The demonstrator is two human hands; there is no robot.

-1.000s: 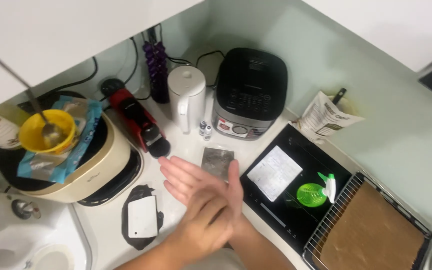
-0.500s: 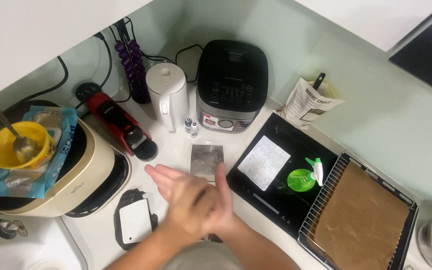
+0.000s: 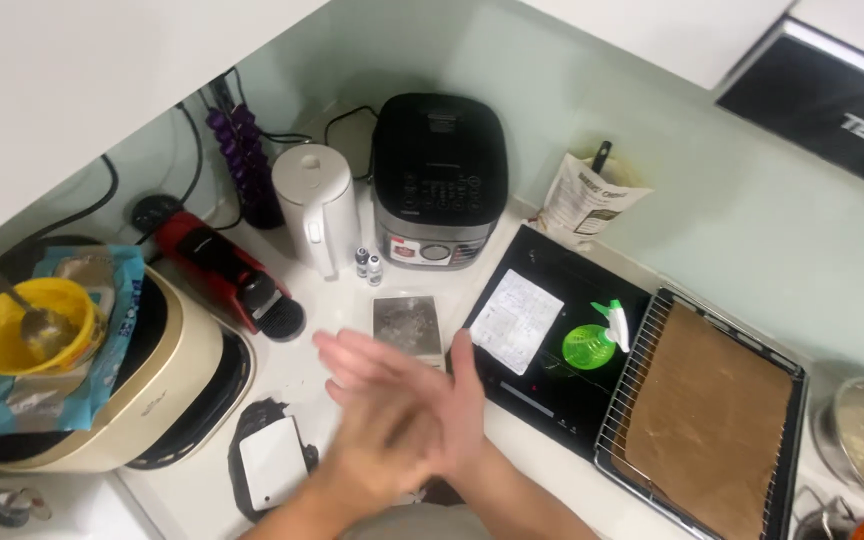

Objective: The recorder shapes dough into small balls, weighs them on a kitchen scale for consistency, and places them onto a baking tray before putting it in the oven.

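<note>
My two hands are pressed palm to palm over the white counter, blurred by motion. My right hand [image 3: 382, 370] lies with its fingers stretched toward the left. My left hand [image 3: 392, 455] comes up from the lower left against it. Neither holds anything. Just beyond the fingertips lies a small grey square packet [image 3: 409, 323]. A black flat device with a white card [image 3: 270, 468] on it sits to the left of my wrists.
At the back stand a white kettle [image 3: 317, 205], a black rice cooker [image 3: 439, 180], a red coffee machine [image 3: 227, 280] and two tiny bottles [image 3: 367, 265]. A black hob [image 3: 552, 395] carries a paper sheet and a green spray bottle [image 3: 592, 345]. A wire rack with brown paper [image 3: 707, 420] is at right, a yellow bowl [image 3: 27, 325] at left.
My hands have slid against each other while staying together. The view has swung to the right, bringing the wire rack and a pot at the right edge into sight.
</note>
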